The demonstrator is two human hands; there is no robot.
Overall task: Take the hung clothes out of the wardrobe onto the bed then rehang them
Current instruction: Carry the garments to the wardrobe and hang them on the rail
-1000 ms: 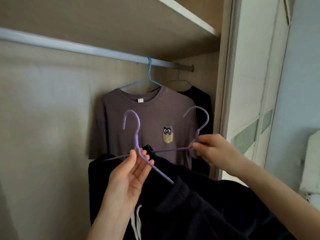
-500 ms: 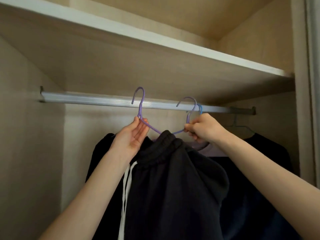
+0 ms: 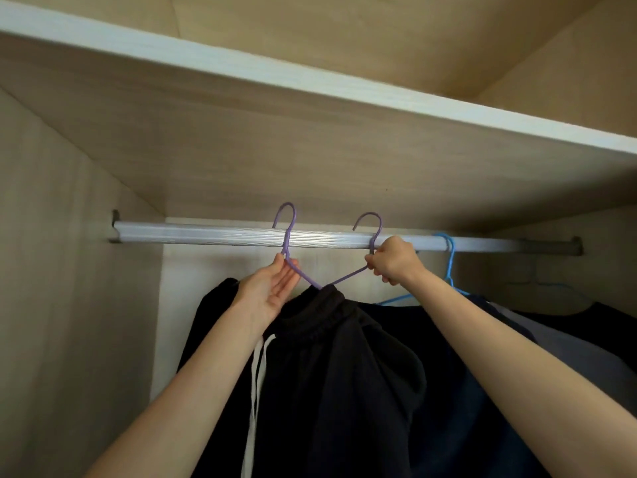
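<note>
Up at the rail [image 3: 206,235], the left hand [image 3: 272,288] pinches the left purple hanger [image 3: 293,215] at its neck and the right hand [image 3: 393,260] is fisted round the right purple hanger [image 3: 380,225], both hooks cresting the rail's top edge under the shelf [image 3: 310,84]. Bare rail runs left to the bracket [image 3: 115,219]. One black garment [image 3: 344,357] with two white drawstrings [image 3: 256,374] hangs below; one blue hanger [image 3: 448,267] sits just right

light: dim, soft, cool daylight falling in from the wardrobe's [image 3: 69,305] open front | glare: pale sheen on rail [image 3: 206,234] and front edge of shelf [image 3: 310,81] | shadow: deepens under the shelf toward the right; dark clothes [image 3: 344,391] lose most detail | focus: even, slightly soft | distortion: wide-angle bowing of straight lines at the edges
</note>
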